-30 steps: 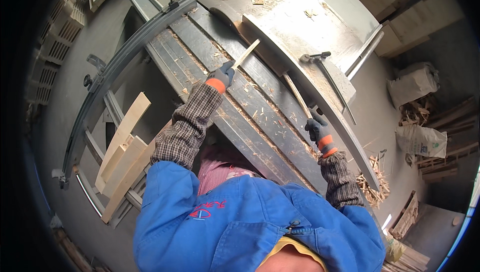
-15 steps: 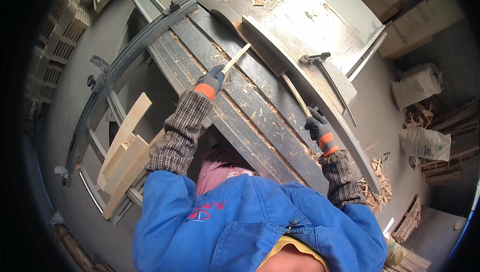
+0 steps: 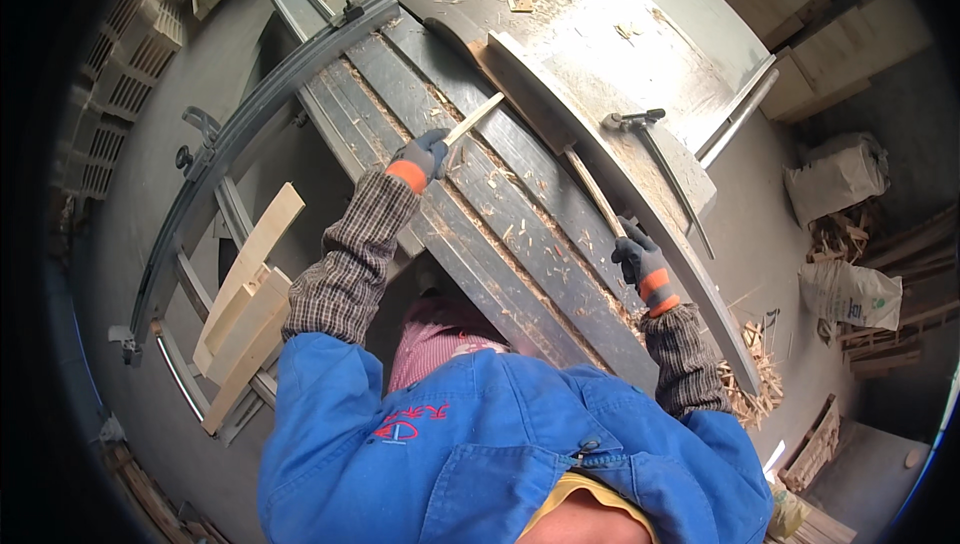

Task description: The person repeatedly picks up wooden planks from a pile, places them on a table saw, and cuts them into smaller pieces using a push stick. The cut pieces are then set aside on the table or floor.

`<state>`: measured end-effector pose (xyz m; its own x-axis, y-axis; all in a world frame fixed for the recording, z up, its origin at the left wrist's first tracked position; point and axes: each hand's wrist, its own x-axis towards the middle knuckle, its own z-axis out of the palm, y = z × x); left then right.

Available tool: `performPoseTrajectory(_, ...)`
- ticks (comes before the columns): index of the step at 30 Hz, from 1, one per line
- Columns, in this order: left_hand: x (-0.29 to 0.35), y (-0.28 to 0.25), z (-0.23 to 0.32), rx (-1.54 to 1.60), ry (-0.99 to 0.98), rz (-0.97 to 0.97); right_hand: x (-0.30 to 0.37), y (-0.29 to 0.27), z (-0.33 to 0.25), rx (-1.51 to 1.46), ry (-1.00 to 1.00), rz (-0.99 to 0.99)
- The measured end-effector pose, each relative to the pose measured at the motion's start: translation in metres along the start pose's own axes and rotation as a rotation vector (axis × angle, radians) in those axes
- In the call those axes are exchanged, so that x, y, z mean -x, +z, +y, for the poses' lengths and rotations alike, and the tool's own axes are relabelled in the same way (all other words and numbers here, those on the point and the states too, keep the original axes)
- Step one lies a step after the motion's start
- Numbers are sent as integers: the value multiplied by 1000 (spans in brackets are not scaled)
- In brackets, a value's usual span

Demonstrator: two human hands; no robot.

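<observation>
My left hand (image 3: 421,157), in a grey glove with an orange cuff, is closed around a short thin wooden stick (image 3: 473,120) above the grey saw table (image 3: 530,256). The stick's free end points toward the dark blade guard (image 3: 455,41) and fence. On the right, my right hand (image 3: 640,257), gloved alike, grips the near end of a narrow wooden strip (image 3: 594,190). That strip lies along the long metal fence (image 3: 690,289), and its far end reaches the wooden piece fixed beside the fence. Sawdust and splinters fill the table's grooves.
Several cut boards (image 3: 246,309) rest on the frame at left, below the curved-looking crosscut rail (image 3: 235,134). A lever handle with a rod (image 3: 660,159) lies beyond the fence. Offcuts (image 3: 757,384) are heaped on the floor at right, with white sacks (image 3: 850,294) farther out.
My left forearm has shifted slightly left, and the stick's tip sits a little lower. My right hand and its strip are almost unmoved.
</observation>
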<state>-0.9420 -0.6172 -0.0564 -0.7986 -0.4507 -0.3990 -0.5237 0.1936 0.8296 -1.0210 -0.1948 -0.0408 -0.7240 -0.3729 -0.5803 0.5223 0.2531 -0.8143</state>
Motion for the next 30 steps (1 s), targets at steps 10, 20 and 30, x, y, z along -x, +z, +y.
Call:
performPoseTrajectory(10,-4,-5,-2,-85,41,38,1,1,-5,4,1,-11)
performPoseTrajectory(20,-7,4,41,-623,43,133,-17,21,-23,11,-16,-8)
performPoseTrajectory(30,27,32,51,-715,79,60,-44,42,-30,-12,-32,-29)
